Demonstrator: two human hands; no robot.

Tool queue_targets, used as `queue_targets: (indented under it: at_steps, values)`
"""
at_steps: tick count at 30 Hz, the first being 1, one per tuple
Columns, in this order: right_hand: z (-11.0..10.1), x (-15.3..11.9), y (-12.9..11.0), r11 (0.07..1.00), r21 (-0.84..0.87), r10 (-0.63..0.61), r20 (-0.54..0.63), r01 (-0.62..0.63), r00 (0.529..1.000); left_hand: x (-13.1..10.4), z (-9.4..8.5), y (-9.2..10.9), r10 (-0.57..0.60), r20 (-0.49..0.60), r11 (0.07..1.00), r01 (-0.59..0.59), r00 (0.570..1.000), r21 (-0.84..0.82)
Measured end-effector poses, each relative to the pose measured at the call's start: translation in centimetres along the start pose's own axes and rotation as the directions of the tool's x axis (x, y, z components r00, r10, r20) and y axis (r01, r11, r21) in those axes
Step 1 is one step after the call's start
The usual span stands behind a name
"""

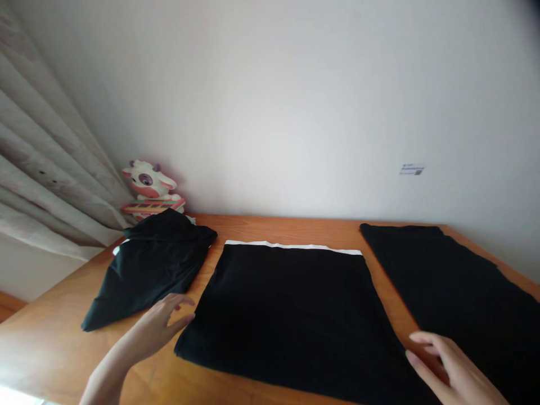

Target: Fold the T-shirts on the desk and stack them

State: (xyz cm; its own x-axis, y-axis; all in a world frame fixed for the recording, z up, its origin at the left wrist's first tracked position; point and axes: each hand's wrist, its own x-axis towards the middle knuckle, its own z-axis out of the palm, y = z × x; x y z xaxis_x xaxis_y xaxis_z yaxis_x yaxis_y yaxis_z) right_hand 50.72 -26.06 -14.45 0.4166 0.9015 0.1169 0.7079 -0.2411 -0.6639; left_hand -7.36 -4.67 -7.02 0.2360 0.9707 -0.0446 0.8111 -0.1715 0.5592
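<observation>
A black cloth piece (287,315) with a white band along its far edge lies flat on the wooden table (164,371) before me. My left hand (162,323) is at its left edge, fingers curved and apart, the thumb tip close to the fabric. Near the right edge is my right hand (442,360), thumb and fingers parted, its thumb tip by the cloth's side. Neither hand grips anything that I can see. Whether the fingertips touch the cloth, I cannot tell.
A crumpled black cloth (147,270) lies at the left. More black fabric (455,281) is spread at the right. A toy cow with a keyboard (149,188) stands at the back left, beside a pale curtain (46,146). Behind the table rises a white wall (287,112) bearing a small label (412,169).
</observation>
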Motion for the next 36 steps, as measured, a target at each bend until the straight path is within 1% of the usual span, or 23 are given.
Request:
queue_targets:
  at_steps: [1,2,3,4,5,7,8,9,10,11,12,13,14,16,19,22,24,25,28,32,34,36]
  values:
    - [0.6,1.2,-1.8,0.999,-0.02,-0.031,-0.056,0.03,0.998,1.2,0.6,1.6,0.064,-0.045,0.997,-0.062,0.997,0.038]
    - [1.5,2.5,-4.1,0.997,-0.038,-0.073,-0.069,0.071,0.995,2.5,1.7,3.6,0.137,-0.062,0.989,-0.132,0.989,0.068]
    - [2.6,4.1,-6.8,0.991,-0.057,-0.126,-0.078,0.122,0.989,3.9,3.1,5.9,0.209,-0.064,0.975,-0.202,0.976,0.093]
    - [4.1,5.6,-9.6,0.982,-0.078,-0.178,-0.077,0.172,0.981,5.3,4.8,8.3,0.268,-0.056,0.959,-0.261,0.962,0.112]
    - [5.9,7.1,-12.4,0.97,-0.113,-0.222,-0.07,0.213,0.973,6.6,6.9,10.8,0.299,-0.043,0.947,-0.291,0.953,0.133]
    - [9.7,9.8,-17.3,0.942,-0.21,-0.266,0.013,0.263,0.964,8.8,11.4,15.3,0.283,-0.023,0.946,-0.275,0.959,0.169]
    - [11.6,10.8,-19.1,0.934,-0.25,-0.25,0.05,0.255,0.967,9.6,13.7,17.0,0.28,-0.022,0.947,-0.272,0.96,0.173]
    - [13.4,11.6,-20.3,0.932,-0.282,-0.213,0.079,0.226,0.974,10.2,15.7,18.2,0.273,-0.021,0.948,-0.266,0.962,0.175]
    - [14.9,12.1,-20.9,0.931,-0.31,-0.169,0.106,0.194,0.98,10.7,17.4,19.0,0.265,-0.023,0.95,-0.257,0.964,0.178]
    - [16.0,12.6,-20.9,0.926,-0.331,-0.142,0.135,0.18,0.981,11.0,18.6,19.2,0.271,-0.034,0.947,-0.261,0.962,0.185]
    - [16.8,12.8,-20.5,0.921,-0.348,-0.127,0.158,0.176,0.979,11.3,19.5,19.1,0.287,-0.042,0.941,-0.273,0.957,0.201]
    - [17.2,13.0,-19.6,0.915,-0.361,-0.126,0.175,0.183,0.976,11.5,19.8,18.5,0.309,-0.049,0.93,-0.291,0.95,0.222]
    - [17.3,13.2,-18.5,0.907,-0.376,-0.127,0.181,0.188,0.975,11.7,19.7,17.6,0.331,-0.054,0.919,-0.308,0.942,0.245]
    - [16.6,13.6,-16.1,0.893,-0.421,-0.099,0.154,0.156,0.983,12.3,18.5,15.2,0.343,-0.063,0.907,-0.313,0.937,0.282]
    - [14.8,14.5,-13.1,0.866,-0.494,-0.032,0.103,0.079,0.994,13.6,15.4,10.7,0.269,-0.105,0.924,-0.226,0.957,0.309]
    - [13.8,15.4,-11.7,0.849,-0.528,0.032,0.06,0.005,0.998,15.1,13.0,6.5,0.179,-0.157,0.928,-0.114,0.971,0.356]
    - [13.7,15.8,-11.3,0.843,-0.533,0.1,0.007,-0.081,0.995,15.7,12.3,4.4,0.173,-0.173,0.921,-0.097,0.97,0.376]
    - [13.8,16.0,-11.3,0.839,-0.532,0.125,-0.013,-0.113,0.992,15.9,12.2,3.7,0.186,-0.18,0.918,-0.106,0.966,0.381]
    - [14.1,16.3,-11.2,0.829,-0.54,0.15,-0.032,-0.143,0.988,16.2,12.5,2.8,0.24,-0.229,0.911,-0.137,0.943,0.389]
    - [14.0,16.4,-11.4,0.811,-0.567,0.15,-0.034,-0.142,0.988,16.5,13.0,3.1,0.245,-0.351,0.914,-0.094,0.904,0.395]
    - [13.7,16.4,-11.4,0.804,-0.583,0.127,-0.022,-0.116,0.992,16.7,13.1,3.0,0.242,-0.358,0.909,-0.082,0.902,0.408]
    - [13.1,16.0,-11.3,0.802,-0.593,0.085,-0.004,-0.071,0.996,16.9,13.2,2.8,0.254,-0.32,0.9,-0.102,0.913,0.424]
